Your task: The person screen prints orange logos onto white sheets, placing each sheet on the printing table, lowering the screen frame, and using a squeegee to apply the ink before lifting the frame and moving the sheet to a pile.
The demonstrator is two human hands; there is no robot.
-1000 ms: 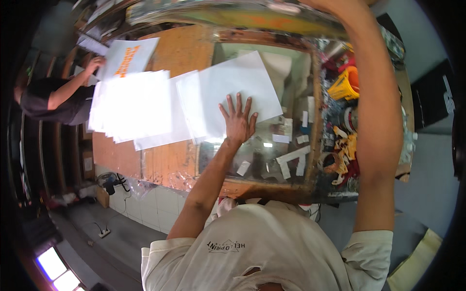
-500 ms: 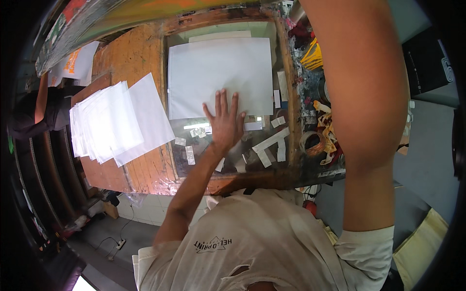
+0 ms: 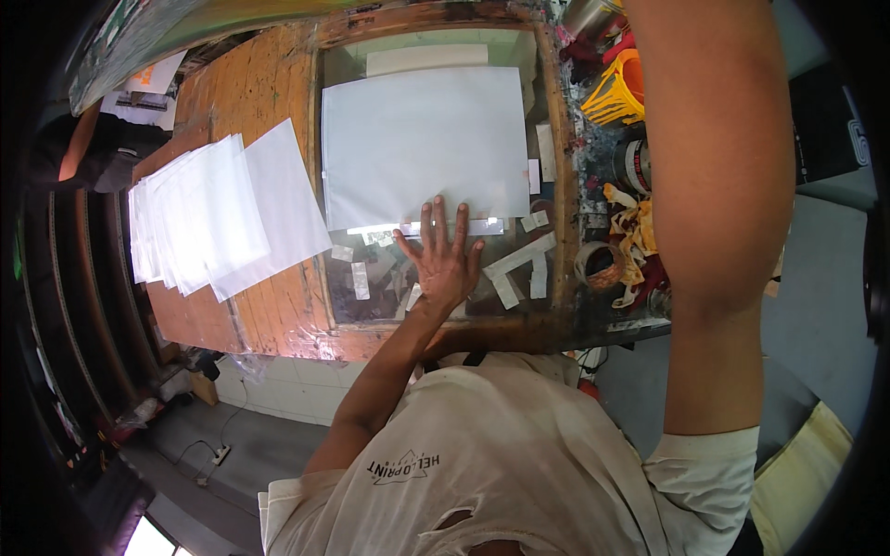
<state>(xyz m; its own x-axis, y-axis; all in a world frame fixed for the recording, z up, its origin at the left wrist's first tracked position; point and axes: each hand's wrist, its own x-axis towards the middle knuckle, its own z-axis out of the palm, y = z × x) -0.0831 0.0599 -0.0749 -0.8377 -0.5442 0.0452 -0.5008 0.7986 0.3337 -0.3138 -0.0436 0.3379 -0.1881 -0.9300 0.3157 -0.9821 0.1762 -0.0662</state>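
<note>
A white sheet (image 3: pixel 422 144) lies on the glass pane (image 3: pixel 380 296) set in a wooden frame. My left hand (image 3: pixel 442 264) rests at its near edge, fingers spread and fingertips on the paper, palm over the glass. Under and around that hand are several pieces of pale tape (image 3: pixel 505 287) stuck to the glass. My right arm (image 3: pixel 723 185) reaches up and away along the right side; its hand is outside the picture. To the left, a fanned stack of thin white sheets (image 3: pixel 199 218) lies on the wooden tabletop.
Along the right edge stand a yellow-dripped orange pot (image 3: pixel 630 79), a dark can (image 3: pixel 633 167), a tape roll (image 3: pixel 598 264) and stained rags (image 3: pixel 635 232). A printing screen (image 3: pixel 213 32) hangs over the far left. Another person's arm (image 3: pixel 79 144) shows beyond the table's left side.
My left hand has slid toward me, from the middle of the sheet's near part to its near edge. The right arm has shifted slightly right, and the view has moved a little.
</note>
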